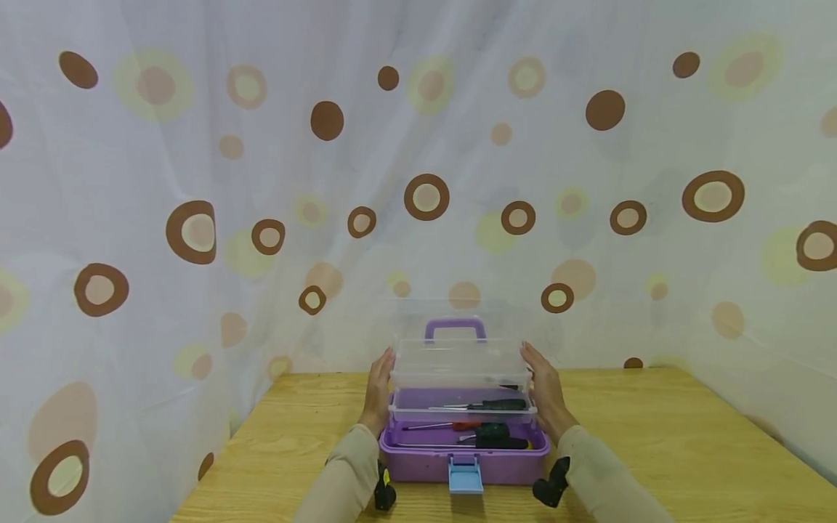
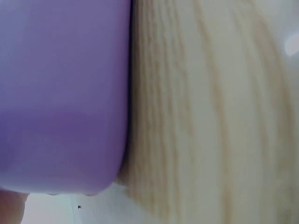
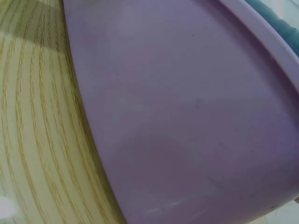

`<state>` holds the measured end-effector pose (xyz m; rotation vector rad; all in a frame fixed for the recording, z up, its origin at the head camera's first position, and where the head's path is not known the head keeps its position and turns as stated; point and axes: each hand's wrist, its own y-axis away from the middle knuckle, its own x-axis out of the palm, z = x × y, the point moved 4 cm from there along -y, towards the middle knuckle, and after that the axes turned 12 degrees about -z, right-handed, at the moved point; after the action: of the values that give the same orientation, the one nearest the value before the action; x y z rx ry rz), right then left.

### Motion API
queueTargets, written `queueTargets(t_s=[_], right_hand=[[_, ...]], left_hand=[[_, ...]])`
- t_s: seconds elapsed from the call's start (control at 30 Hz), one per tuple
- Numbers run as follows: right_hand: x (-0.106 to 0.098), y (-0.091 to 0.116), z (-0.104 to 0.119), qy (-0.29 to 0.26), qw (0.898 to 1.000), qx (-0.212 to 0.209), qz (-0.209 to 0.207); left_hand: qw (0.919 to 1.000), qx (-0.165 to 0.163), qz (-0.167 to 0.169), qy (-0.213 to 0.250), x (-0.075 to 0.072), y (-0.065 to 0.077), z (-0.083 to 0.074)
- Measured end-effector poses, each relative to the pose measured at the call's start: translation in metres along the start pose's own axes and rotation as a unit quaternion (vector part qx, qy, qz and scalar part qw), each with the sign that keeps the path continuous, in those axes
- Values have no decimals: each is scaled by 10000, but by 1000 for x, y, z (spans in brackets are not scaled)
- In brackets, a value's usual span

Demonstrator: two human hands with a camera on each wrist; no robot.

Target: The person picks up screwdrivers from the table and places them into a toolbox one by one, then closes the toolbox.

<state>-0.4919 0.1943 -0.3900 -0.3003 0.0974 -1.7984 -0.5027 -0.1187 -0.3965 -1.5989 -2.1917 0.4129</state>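
Note:
A purple toolbox (image 1: 418, 466) stands unfolded in the head view, its light blue latch (image 1: 465, 477) hanging down in front. Clear stepped trays (image 1: 458, 361) rise above the base. Inside lie several screwdrivers, among them one with a red handle (image 1: 467, 426) and one with a dark handle (image 1: 503, 404). My left hand (image 1: 377, 388) lies along the left side of the trays with its fingers extended. On the right side, my right hand (image 1: 546, 387) does the same, fingers pointing up. Both wrist views are mostly filled by the box's purple side wall (image 2: 60, 93) (image 3: 177, 116).
The box rests on a wooden table (image 1: 294, 428) that extends to both sides. A purple carry handle (image 1: 456, 322) shows behind the trays. Behind the table hangs a white curtain (image 1: 366, 43) with brown and yellow circles. Black wrist cameras (image 1: 552, 483) sit low beside the box.

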Motion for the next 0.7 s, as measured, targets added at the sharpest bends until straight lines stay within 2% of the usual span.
queueTargets(t_s=[0.23, 0.4, 0.43, 0.53, 0.7], right_hand=[[-1, 1, 1, -197, 9996, -65, -166], [0, 0, 0, -210, 9995, -93, -226], [0, 0, 0, -205, 9995, -105, -225], [0, -1, 0, -197, 9995, -66, -256], [-1, -1, 1, -54, 9990, -90, -429]], left_hand=[[9994, 189, -152, -246, -2, 0, -1], [9994, 179, -211, -194, -3, 1, -2], [9996, 131, -198, -156, -4, 1, -5], [9996, 129, -189, -136, -6, 10, -25], [9992, 211, -338, -100, -8, 16, -34]])
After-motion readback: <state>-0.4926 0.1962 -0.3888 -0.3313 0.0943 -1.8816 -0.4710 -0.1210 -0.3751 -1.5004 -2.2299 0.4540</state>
